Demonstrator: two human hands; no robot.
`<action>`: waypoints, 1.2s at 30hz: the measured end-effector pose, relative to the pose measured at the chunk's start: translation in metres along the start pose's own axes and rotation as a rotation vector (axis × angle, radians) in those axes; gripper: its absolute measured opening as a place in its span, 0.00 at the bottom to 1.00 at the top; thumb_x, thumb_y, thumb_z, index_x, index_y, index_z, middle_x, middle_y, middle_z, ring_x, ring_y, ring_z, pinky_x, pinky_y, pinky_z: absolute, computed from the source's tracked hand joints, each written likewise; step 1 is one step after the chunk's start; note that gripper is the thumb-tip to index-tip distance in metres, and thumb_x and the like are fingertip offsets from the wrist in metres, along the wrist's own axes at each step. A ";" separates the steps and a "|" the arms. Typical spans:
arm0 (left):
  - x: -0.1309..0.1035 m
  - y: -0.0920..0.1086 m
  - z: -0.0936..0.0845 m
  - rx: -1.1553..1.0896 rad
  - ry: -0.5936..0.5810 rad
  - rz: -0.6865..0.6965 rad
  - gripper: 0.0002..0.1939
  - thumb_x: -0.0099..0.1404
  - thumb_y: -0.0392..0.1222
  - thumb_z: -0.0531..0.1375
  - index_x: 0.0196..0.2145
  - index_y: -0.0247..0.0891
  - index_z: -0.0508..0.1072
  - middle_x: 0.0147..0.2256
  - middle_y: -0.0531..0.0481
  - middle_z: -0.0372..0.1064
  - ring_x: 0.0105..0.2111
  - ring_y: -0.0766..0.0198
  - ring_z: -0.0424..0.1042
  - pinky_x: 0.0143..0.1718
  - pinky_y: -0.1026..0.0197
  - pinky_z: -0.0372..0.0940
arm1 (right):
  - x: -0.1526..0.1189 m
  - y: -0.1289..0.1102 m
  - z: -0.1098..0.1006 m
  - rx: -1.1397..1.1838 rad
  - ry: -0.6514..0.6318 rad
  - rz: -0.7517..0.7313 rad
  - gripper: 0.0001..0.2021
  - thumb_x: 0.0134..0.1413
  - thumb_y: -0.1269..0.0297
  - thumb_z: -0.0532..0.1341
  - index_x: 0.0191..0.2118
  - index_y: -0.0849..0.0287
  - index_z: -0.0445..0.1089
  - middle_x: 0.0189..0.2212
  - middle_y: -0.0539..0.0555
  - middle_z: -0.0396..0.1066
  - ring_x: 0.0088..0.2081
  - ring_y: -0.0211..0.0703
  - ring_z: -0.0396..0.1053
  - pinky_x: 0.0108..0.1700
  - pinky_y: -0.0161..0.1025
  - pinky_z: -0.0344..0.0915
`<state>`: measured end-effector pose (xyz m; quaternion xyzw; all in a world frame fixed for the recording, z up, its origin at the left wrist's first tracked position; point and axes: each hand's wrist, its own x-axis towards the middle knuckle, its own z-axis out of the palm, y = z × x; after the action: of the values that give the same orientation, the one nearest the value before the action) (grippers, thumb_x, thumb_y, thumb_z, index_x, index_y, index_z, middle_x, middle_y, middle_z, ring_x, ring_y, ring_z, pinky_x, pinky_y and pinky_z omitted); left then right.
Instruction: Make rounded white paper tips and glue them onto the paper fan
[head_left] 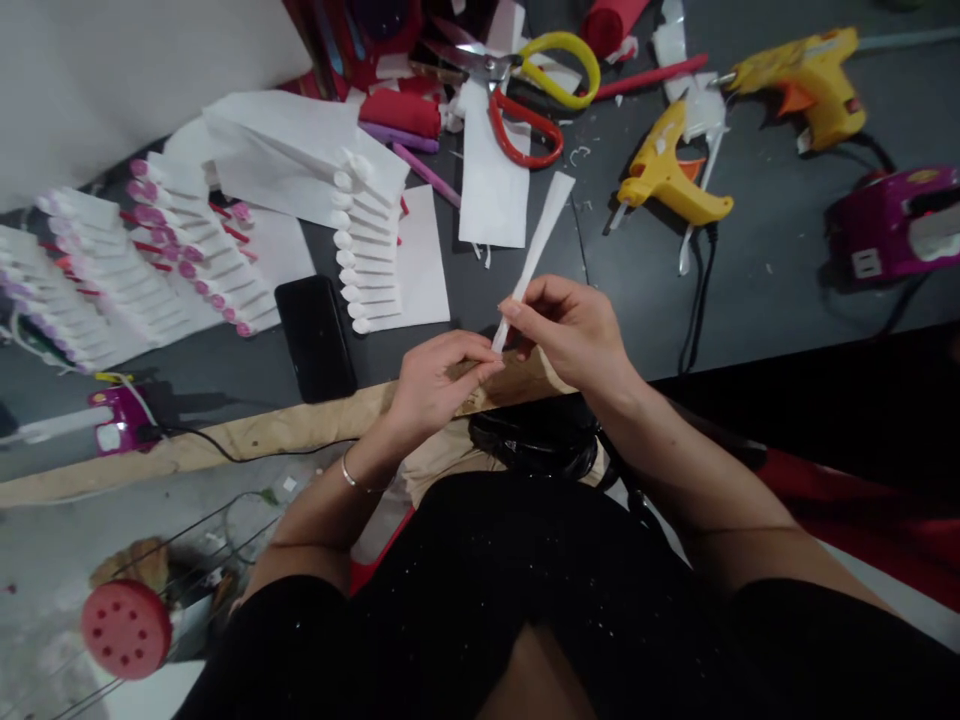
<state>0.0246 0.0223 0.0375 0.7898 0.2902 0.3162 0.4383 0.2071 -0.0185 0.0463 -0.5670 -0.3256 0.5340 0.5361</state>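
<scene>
Dark grey tabletop (630, 290) with a pale wooden front edge (262, 430) fills the middle of the head view, its back part crowded with paper, red rolls (401, 112) and scraps.

Both hands work just above the near edge. The left hand (446, 378) pinches the lower end of a white strip (544, 225) between thumb and forefinger; the right hand (574, 325) grips it a little higher between thumb and fingers, so neither is free. The strip slants up and away, narrow at the fingers and flaring towards a flat, plain upper end.

Much seems done already: at least 4 groups of slim white pieces with rounded heads lie on paper towards the left, 1 white-headed row (375, 268) nearest the hands, then deep pink (154, 215), pale pink (64, 235) and lilac (30, 290) ones. The held strip shows no rounded head, so I judge it unfinished; how many others remain cannot be told.

A black phone (315, 340) lies just beside the white-headed row. Scissors (495, 68) lie open beyond the strip, partly over white paper (491, 195); 2 yellow glue guns (667, 170) (817, 85) rest farther right, near a purple device (889, 230).
</scene>
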 end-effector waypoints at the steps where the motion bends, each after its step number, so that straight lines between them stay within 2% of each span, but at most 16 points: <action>1: 0.000 0.002 0.000 -0.003 0.005 -0.030 0.06 0.69 0.43 0.68 0.34 0.40 0.80 0.36 0.50 0.83 0.37 0.66 0.81 0.43 0.62 0.75 | -0.001 -0.001 0.001 -0.015 0.011 -0.012 0.24 0.49 0.40 0.74 0.28 0.55 0.69 0.21 0.45 0.70 0.22 0.31 0.66 0.23 0.32 0.68; 5: -0.001 0.013 -0.002 -0.024 0.031 -0.131 0.08 0.68 0.43 0.68 0.32 0.39 0.78 0.35 0.50 0.82 0.36 0.65 0.80 0.41 0.62 0.75 | -0.009 -0.007 0.005 -0.071 0.062 -0.082 0.22 0.51 0.40 0.73 0.30 0.55 0.72 0.23 0.47 0.72 0.22 0.32 0.67 0.23 0.34 0.71; 9: -0.001 0.022 -0.006 -0.027 0.058 -0.144 0.06 0.68 0.41 0.67 0.33 0.39 0.77 0.33 0.51 0.80 0.34 0.67 0.77 0.39 0.63 0.73 | -0.012 -0.011 0.007 -0.080 0.068 -0.145 0.22 0.51 0.40 0.72 0.31 0.54 0.71 0.24 0.48 0.73 0.21 0.33 0.68 0.22 0.35 0.72; 12: -0.003 0.027 -0.009 0.007 0.036 -0.072 0.04 0.69 0.36 0.65 0.34 0.40 0.77 0.33 0.52 0.78 0.34 0.68 0.77 0.39 0.63 0.73 | -0.010 -0.009 0.008 -0.065 0.053 -0.138 0.22 0.51 0.39 0.72 0.30 0.53 0.70 0.22 0.48 0.72 0.21 0.34 0.68 0.21 0.36 0.72; 15: -0.005 0.029 -0.012 0.053 0.006 0.023 0.07 0.70 0.31 0.63 0.37 0.42 0.79 0.35 0.52 0.80 0.35 0.68 0.78 0.40 0.63 0.74 | -0.006 -0.006 0.009 0.009 0.027 -0.076 0.24 0.48 0.39 0.74 0.27 0.53 0.68 0.19 0.47 0.70 0.19 0.34 0.67 0.20 0.35 0.71; 20: -0.009 0.030 -0.015 0.155 0.005 0.109 0.06 0.73 0.35 0.63 0.42 0.42 0.80 0.39 0.50 0.83 0.40 0.67 0.81 0.43 0.65 0.76 | -0.004 -0.007 0.009 0.139 -0.026 0.046 0.25 0.42 0.40 0.77 0.25 0.55 0.69 0.18 0.47 0.71 0.17 0.31 0.64 0.17 0.32 0.67; 25: -0.012 0.028 -0.018 0.232 -0.056 0.142 0.09 0.76 0.37 0.60 0.46 0.42 0.81 0.42 0.49 0.83 0.43 0.66 0.82 0.46 0.63 0.78 | -0.003 -0.007 0.010 0.181 -0.033 0.080 0.26 0.39 0.40 0.78 0.25 0.56 0.70 0.16 0.46 0.70 0.16 0.32 0.65 0.16 0.30 0.65; 31: -0.013 0.022 -0.018 0.227 -0.016 0.067 0.08 0.76 0.37 0.60 0.42 0.41 0.81 0.40 0.49 0.83 0.42 0.65 0.82 0.46 0.62 0.78 | -0.004 0.000 0.010 0.157 -0.039 0.050 0.25 0.44 0.40 0.76 0.25 0.56 0.70 0.18 0.48 0.74 0.17 0.33 0.68 0.16 0.30 0.66; 36: -0.013 0.022 -0.017 0.191 0.025 0.022 0.07 0.75 0.37 0.60 0.40 0.41 0.79 0.40 0.49 0.83 0.42 0.65 0.82 0.47 0.62 0.76 | -0.013 -0.001 0.012 -0.008 0.066 -0.090 0.18 0.53 0.47 0.74 0.28 0.55 0.74 0.21 0.49 0.76 0.16 0.32 0.68 0.16 0.31 0.67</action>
<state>0.0077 0.0120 0.0606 0.8271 0.3157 0.3017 0.3539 0.1931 -0.0269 0.0527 -0.5713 -0.3351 0.4890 0.5676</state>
